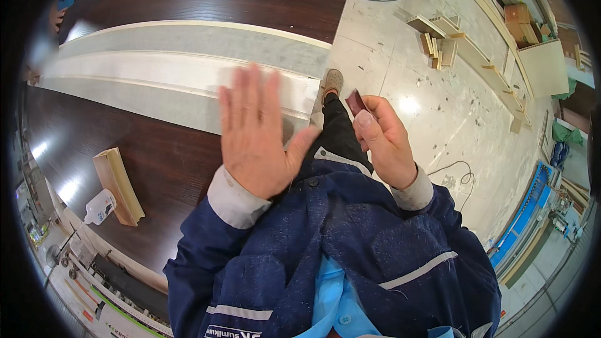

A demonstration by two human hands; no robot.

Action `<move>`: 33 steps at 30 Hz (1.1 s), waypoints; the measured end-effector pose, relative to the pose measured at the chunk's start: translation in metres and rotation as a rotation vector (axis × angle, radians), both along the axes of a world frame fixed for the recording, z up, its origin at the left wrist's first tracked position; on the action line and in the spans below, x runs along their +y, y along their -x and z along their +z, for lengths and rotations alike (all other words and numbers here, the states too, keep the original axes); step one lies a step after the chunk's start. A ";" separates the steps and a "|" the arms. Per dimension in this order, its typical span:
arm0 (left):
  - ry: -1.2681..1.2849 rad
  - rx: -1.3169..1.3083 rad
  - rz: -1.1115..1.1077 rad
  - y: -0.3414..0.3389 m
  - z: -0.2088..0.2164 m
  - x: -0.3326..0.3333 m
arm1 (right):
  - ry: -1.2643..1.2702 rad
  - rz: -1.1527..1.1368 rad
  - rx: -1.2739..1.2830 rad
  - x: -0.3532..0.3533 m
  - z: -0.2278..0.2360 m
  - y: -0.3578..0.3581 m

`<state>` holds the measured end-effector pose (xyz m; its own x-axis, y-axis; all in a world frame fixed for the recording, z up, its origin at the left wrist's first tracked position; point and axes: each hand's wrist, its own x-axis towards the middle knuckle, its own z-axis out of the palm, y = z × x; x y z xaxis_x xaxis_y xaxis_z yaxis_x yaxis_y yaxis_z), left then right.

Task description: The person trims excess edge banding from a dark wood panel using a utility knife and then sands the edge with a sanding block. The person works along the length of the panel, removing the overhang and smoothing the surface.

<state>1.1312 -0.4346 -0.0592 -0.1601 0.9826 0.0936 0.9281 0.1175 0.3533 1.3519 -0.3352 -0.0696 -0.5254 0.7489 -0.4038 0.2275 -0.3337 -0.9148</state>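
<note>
My left hand (pixel 260 134) is flat with its fingers stretched out, a little blurred, over the near right end of a long white moulded panel (pixel 181 69). Whether the palm touches the panel I cannot tell. Grey bands run along both sides of the panel, which lies across a dark brown wood-grain table (pixel 156 128). Off the table's right end, my right hand (pixel 388 141) pinches a small curved piece of dark red-brown sandpaper (pixel 356 102) between thumb and fingers.
On the table at the left lie a short cream moulding block (pixel 119 186) and a white bottle (pixel 100 206). Several offcuts (pixel 440 47) and long strips lie on the floor at the right, near a blue-framed machine (pixel 523 213). Another person's hand (pixel 59 17) shows at the far left.
</note>
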 end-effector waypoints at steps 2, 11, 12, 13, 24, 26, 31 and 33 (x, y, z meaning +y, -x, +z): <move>-0.014 0.041 0.161 0.004 -0.005 0.008 | -0.005 0.024 -0.001 0.002 0.002 0.008; 0.023 0.086 0.239 0.014 -0.016 0.042 | 0.035 -0.094 0.086 0.005 -0.007 0.013; 0.031 0.092 0.230 0.013 -0.014 0.041 | 0.076 -0.132 0.083 0.005 -0.009 0.013; 0.071 0.078 0.242 0.012 -0.011 0.040 | 0.111 -0.155 0.096 0.005 -0.011 0.012; -0.058 0.106 0.143 -0.015 -0.010 0.050 | 0.212 -0.202 0.145 0.002 -0.036 0.004; -0.067 0.090 0.143 -0.015 -0.012 0.047 | 0.211 -0.203 0.180 0.000 -0.038 -0.004; -0.133 -0.284 0.317 0.001 -0.016 0.040 | 0.276 -0.233 0.185 0.001 -0.042 -0.022; -0.217 -0.283 0.351 0.015 -0.013 0.041 | 0.319 -0.286 0.222 0.002 -0.044 -0.026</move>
